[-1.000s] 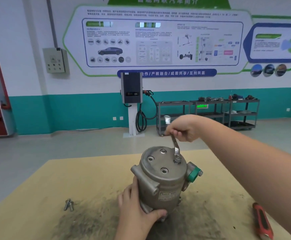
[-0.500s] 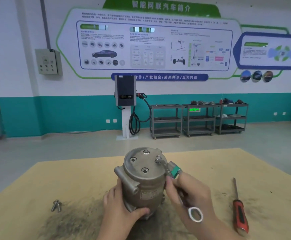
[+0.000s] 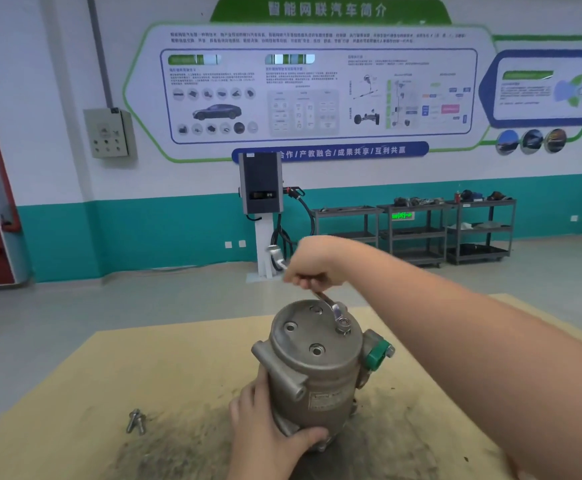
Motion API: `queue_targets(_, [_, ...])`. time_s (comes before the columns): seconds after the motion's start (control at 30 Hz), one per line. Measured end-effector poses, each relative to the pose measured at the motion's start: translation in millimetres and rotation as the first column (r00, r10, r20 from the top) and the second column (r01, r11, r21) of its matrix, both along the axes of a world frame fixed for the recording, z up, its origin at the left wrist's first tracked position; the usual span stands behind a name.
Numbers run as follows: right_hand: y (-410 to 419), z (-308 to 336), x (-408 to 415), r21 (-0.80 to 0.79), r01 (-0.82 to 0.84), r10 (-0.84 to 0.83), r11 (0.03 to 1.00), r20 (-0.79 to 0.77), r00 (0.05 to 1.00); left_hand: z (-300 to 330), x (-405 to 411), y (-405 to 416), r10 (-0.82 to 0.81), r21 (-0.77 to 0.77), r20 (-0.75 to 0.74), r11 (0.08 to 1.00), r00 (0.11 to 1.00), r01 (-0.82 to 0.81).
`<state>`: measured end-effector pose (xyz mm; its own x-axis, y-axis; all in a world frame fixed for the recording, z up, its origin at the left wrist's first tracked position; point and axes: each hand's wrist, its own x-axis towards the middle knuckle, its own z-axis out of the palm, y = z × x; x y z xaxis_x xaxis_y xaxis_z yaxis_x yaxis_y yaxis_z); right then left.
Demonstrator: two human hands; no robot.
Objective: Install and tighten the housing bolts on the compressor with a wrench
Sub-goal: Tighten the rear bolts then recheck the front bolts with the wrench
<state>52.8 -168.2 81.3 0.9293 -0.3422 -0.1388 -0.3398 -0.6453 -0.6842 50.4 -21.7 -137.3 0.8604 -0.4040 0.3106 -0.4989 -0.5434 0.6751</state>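
A grey metal compressor (image 3: 320,375) stands upright on the workbench (image 3: 109,375), with a green cap (image 3: 376,356) on its right side. My left hand (image 3: 268,434) grips its lower left wall. My right hand (image 3: 317,263) holds the handle of a silver wrench (image 3: 331,306) beyond the compressor; the wrench's ring end sits on a bolt (image 3: 343,323) at the top face's right edge. Three other bolt holes show on the top face. Two loose bolts (image 3: 136,421) lie on the bench to the left.
The yellowish bench top is smeared with dark grime around the compressor. Beyond the bench's far edge is open grey floor, a charging post (image 3: 261,216) and metal shelf carts (image 3: 417,230) against the teal wall.
My right hand has swung the wrench handle from the near right side round to the far side of the compressor. The view tilted, and the red-handled screwdriver at right is out of frame.
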Motion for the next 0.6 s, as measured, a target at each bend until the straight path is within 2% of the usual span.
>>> queue_targets(0.1, [-49, -8, -11, 0.388, 0.147, -0.157, 0.910, -0.006, 0.988, 0, 0, 1, -0.010, -0.004, -0.010, 1.000, 1.000, 0.010])
queue_targets(0.2, [-83, -31, -41, 0.680, 0.195, -0.306, 0.707, 0.045, 0.951, -2, -2, -3, -0.030, -0.053, -0.010, 0.998, 0.999, 0.030])
queue_targets(0.3, [-90, -72, -72, 0.862, 0.071, -0.517, 0.503, 0.234, 0.823, -5, -4, -5, -0.024, -0.107, 0.012, 0.994, 1.000, 0.025])
queue_targets(0.4, [-71, -115, -108, 0.890, -0.172, -0.669, 0.423, 0.435, 0.603, -6, -6, -5, -0.033, -0.128, 0.044, 0.991, 0.999, 0.038])
queue_targets(0.47, [-51, -135, -131, 0.858, -0.270, -0.708, 0.437, 0.514, 0.485, -7, -6, -5, -0.032, -0.129, 0.062, 0.991, 0.998, 0.040])
queue_targets(0.5, [-39, -142, -142, 0.821, -0.280, -0.692, 0.498, 0.570, 0.443, -8, -5, -4, -0.032, -0.130, 0.066, 0.991, 0.997, 0.040])
queue_targets(0.53, [-26, -147, -152, 0.754, -0.223, -0.647, 0.618, 0.648, 0.401, -8, -4, -3, -0.033, -0.138, 0.067, 0.990, 0.997, 0.042])
queue_targets(0.6, [-3, -155, -165, 0.466, 0.024, -0.445, 0.884, 0.827, 0.343, -9, -3, -2, -0.032, -0.149, 0.070, 0.988, 0.997, 0.042])
